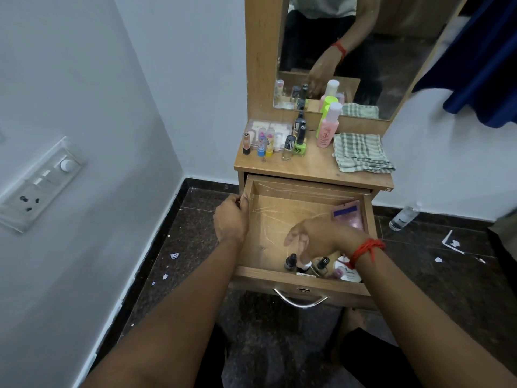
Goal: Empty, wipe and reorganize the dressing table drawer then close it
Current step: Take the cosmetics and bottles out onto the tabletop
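Note:
The wooden drawer [279, 214] of the dressing table stands pulled out. My left hand [230, 218] grips its left wall. My right hand [316, 240] hovers inside over the front right corner, fingers spread and blurred, touching a small white-capped item [306, 266]. Beside it lie a dark-capped bottle [290, 261], a black-capped bottle [322, 264] and a white tube [347, 271]. A pink packet [348, 215] lies at the drawer's right wall. Whether my right hand holds anything is unclear.
On the tabletop [313, 166] stand several nail polish bottles [299, 141], a pink bottle [327, 127], a clear box [270, 130] and a folded checked cloth [361, 152]. A mirror [349, 51] rises behind. A plastic bottle [404, 218] and paper scraps lie on the dark floor.

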